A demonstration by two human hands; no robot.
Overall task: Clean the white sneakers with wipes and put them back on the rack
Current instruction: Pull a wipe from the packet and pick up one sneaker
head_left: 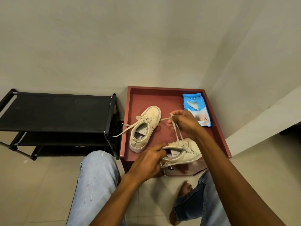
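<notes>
Dim, warm indoor light turns the walls yellowish, and they look mottled and grainy. It falls softly from above. The right hand and the laces throw only a faint, blurred shadow on the red table, while the space under the black rack goes nearly black. A mild sheen lies on the blue wipes pack. Wide-angle distortion bends the wall lines and stretches the forearms at the bottom edge. Detail is soft and slightly smeared throughout

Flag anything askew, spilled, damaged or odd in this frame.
Only the far sneaker stands out: its untied lace trails off the left edge of the red cabinet towards the rack. Nothing spilled or broken shows.
</notes>
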